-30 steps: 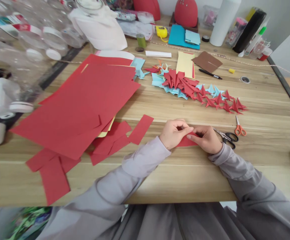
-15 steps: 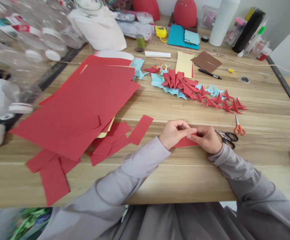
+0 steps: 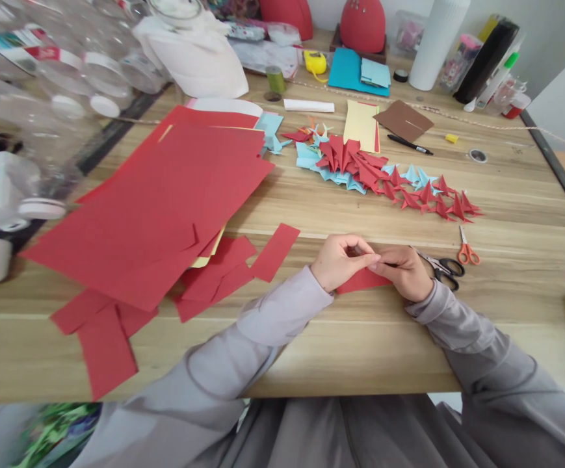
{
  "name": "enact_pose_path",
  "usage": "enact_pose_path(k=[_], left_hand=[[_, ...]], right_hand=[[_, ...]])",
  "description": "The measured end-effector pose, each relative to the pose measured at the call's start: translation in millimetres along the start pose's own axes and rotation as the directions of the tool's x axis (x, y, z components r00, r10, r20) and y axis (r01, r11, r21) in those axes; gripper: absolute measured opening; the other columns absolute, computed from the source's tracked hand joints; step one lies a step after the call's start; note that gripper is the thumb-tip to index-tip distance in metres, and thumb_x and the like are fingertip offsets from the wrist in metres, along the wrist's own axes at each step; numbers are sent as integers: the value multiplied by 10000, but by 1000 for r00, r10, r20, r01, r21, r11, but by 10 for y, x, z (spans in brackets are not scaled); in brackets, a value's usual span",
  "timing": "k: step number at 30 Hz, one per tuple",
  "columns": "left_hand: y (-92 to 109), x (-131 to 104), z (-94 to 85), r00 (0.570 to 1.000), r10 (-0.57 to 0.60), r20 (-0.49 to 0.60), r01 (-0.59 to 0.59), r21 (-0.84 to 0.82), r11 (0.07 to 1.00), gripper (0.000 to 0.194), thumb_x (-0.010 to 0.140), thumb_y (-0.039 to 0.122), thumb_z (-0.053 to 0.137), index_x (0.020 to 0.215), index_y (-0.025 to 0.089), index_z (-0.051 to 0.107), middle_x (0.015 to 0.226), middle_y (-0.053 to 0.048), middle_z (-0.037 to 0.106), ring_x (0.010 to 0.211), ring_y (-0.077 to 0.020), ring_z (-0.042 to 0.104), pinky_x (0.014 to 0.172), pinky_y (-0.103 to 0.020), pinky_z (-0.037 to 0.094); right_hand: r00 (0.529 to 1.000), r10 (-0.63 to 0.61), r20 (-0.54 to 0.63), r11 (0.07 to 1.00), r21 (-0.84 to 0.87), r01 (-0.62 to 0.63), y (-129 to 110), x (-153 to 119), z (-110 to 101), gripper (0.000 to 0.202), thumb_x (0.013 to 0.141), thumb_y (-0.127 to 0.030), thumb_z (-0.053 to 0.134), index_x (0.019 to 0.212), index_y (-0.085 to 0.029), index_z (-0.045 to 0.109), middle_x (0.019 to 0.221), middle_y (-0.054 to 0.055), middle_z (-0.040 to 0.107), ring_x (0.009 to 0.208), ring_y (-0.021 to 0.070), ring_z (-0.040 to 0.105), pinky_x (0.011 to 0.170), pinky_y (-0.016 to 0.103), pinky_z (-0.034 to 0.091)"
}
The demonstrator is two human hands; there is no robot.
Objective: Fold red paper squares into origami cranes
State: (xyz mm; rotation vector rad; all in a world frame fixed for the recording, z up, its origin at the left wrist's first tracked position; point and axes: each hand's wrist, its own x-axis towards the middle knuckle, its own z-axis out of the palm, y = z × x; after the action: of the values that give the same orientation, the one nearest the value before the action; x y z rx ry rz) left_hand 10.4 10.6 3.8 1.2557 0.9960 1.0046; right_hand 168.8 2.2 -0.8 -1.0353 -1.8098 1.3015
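Note:
Low over the front middle of the table, my left hand [image 3: 343, 261] and my right hand [image 3: 402, 270] meet at the fingertips. Both are closed in a pinch on a strip of red paper [image 3: 360, 282], whose lower part shows beneath the fingers; its upper part is hidden by them. Just right of my right hand lie black-handled scissors [image 3: 445, 268]. Beyond them is a small pair of orange-handled scissors [image 3: 466, 250]. Left of my left hand rests a loose red paper strip [image 3: 276, 252].
Large red sheets [image 3: 165, 201] cover the left side, with cut red strips [image 3: 109, 351] near the front edge. Folded red and blue paper pieces [image 3: 355, 162] stretch across the back. A black pen [image 3: 409, 144] and brown paper [image 3: 404, 120] lie behind. Plastic bottles [image 3: 67, 71] crowd the far left.
My fingertips have shifted slightly on the paper, the right fingers drawing a little lower and closer to the left thumb. The other things stay where they were.

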Motion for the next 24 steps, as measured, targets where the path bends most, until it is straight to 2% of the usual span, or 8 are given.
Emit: enact_pose_path(k=[3,7,12,16,20,24], left_hand=[[-9,6,-7,1000,11,0,-11,27,1000,204,625,273,709,527,145,584,544,3,563,542,-95,480,552,-242,380],[-18,13,-26,1000,-14,17,12,72,997,215,664,305,676,561,141,584,546,9,547,536,-88,454,547,-239,357],[-8,13,-41,998,-39,51,34,95,995,270,679,337,647,526,140,543,500,38,466,506,-69,375,510,-225,300],[-21,21,-29,997,-73,35,70,81,994,310,676,354,649,494,142,515,473,52,420,488,-60,340,492,-221,278],[-30,27,-8,998,-57,-32,59,67,996,301,680,366,655,517,139,544,501,39,478,515,-70,393,514,-220,319],[-17,19,-30,997,-39,-62,41,20,999,300,744,414,597,633,140,648,611,6,602,602,-97,500,600,-228,399]], right_hand=[[998,13,-62,999,-37,-15,19,-7,19,388,776,-433,615,514,-155,543,503,-30,390,502,81,334,477,242,281],[990,50,-132,998,-40,-56,45,-10,30,339,752,-431,642,575,-144,608,529,-8,502,508,89,401,490,242,328],[994,-16,-108,998,-54,10,43,-5,29,326,742,-413,658,569,-142,605,528,-6,526,500,84,419,488,232,340],[995,-36,-89,998,-46,32,24,0,37,321,751,-402,654,570,-145,590,528,-14,505,505,81,409,493,230,337],[993,47,-107,999,-7,-48,2,9,40,361,759,-440,629,559,-146,568,525,-20,467,517,82,386,495,231,328],[970,144,-194,990,41,-139,5,16,28,374,752,-472,618,578,-143,587,519,-26,462,505,75,363,476,222,313]])
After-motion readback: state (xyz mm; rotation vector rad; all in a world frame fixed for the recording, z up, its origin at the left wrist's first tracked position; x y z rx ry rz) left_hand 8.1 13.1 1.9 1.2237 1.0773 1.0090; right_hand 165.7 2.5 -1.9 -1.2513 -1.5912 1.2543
